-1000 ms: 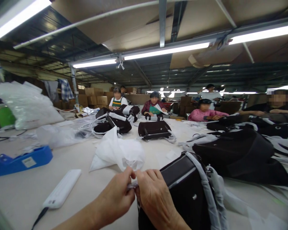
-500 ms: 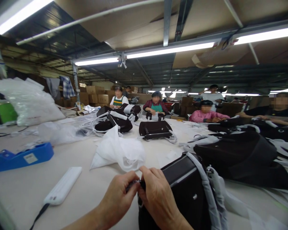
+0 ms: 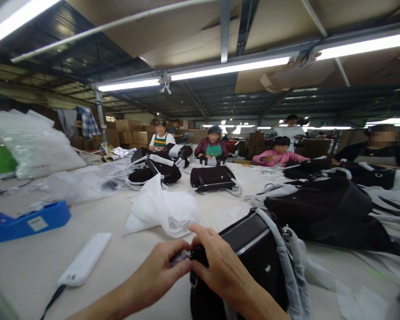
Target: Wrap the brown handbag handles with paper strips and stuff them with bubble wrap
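Note:
A black bag [image 3: 246,249] with a silver trim line and a strap wrapped in pale grey-white material lies on the table in front of me. At its left end my left hand [image 3: 160,273] pinches a small piece in shiny clear plastic [image 3: 180,257] between thumb and forefinger. Closed around a small dark part beside that piece is my right hand [image 3: 220,262], its fingers curved over the bag's edge. The exact shape of the dark part is hidden by my fingers. A metal ring shows just below, on the bag's side.
White wrapping sheet [image 3: 163,206] lies crumpled beyond my hands. To the left are a blue tape dispenser [image 3: 30,222] and a white power bank [image 3: 85,260] with a dark cable. More black bags [image 3: 213,178] lie further back and right [image 3: 320,213]. Several people sit across the table.
My fingers have shifted and spread slightly at the bag's end, so more of the clear plastic shows. The whole view has moved a little, with objects sitting further left.

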`<state>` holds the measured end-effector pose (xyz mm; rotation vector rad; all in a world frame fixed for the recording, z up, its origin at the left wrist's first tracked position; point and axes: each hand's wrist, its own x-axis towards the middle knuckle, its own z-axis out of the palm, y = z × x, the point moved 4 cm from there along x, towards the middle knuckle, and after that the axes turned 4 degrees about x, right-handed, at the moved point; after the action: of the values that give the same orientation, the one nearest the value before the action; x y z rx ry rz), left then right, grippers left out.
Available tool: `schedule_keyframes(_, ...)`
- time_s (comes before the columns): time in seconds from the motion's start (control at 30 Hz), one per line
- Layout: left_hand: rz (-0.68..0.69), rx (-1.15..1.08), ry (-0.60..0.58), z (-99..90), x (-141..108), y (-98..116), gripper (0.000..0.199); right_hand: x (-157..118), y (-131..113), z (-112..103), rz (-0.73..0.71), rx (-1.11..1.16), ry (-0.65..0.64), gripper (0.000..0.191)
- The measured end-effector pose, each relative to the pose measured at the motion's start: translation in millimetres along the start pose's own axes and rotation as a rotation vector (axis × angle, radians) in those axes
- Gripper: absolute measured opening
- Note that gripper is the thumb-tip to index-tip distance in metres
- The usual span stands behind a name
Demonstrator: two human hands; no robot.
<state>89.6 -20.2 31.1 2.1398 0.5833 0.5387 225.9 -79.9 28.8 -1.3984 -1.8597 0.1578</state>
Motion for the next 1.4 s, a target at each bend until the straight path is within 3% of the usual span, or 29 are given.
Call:
schedule_keyframes(0.13, -0.198, -0.246, -0.180, -7.9, 1, 1, 0.032, 0, 1, 4, 0.046, 0.023, -0.013, 0.057)
schedule_keyframes(0.3, -0.471, -0.350, -0.338, -16.5, 1, -7, 0.047, 1, -2, 1, 0.036, 0.007, -0.011, 0.058)
schedule_keyframes(0.4, -0.581, -0.495, -0.412, -16.2, 2, -19, 0.055, 1, -8, -2, -0.086, -0.055, -0.055, 0.035)
schedule_keyframes(0.47, -0.564, -0.598, -0.406, -17.4, 4, -25, 0.053, 0, -12, -2, -0.166, -0.106, -0.071, 0.011)
schedule_keyframes(0.63, -0.456, -0.785, -0.308, -14.7, 7, -32, 0.039, 3, -8, 11, -0.193, -0.348, 0.041, 0.008)
schedule_keyframes(0.7, -0.358, -0.850, -0.190, -9.2, 8, -33, 0.035, 3, -3, 16, -0.168, -0.375, 0.086, 0.011)
schedule_keyframes(0.83, -0.105, -0.658, 0.131, 4.9, 6, -36, 0.043, 5, 5, 18, -0.120, -0.219, 0.082, 0.012)
schedule_keyframes(0.97, -0.031, -0.579, 0.335, 18.4, 4, -42, 0.041, 4, 4, 7, -0.051, -0.051, 0.045, 0.014)
schedule_keyframes(1.07, 0.019, -0.568, 0.448, 18.2, 7, -42, 0.034, 3, 2, 1, 0.013, 0.016, 0.020, 0.022)
schedule_keyframes(1.27, -0.038, -0.451, 0.512, 15.2, 18, -43, 0.036, 0, 3, -6, -0.020, 0.159, 0.070, 0.056)
schedule_keyframes(1.33, -0.049, -0.444, 0.503, 17.1, 20, -44, 0.039, 0, 2, -6, -0.051, 0.208, 0.075, 0.054)
schedule_keyframes(1.4, -0.055, -0.456, 0.487, 20.0, 22, -45, 0.042, 1, 2, -5, -0.056, 0.226, 0.073, 0.037)
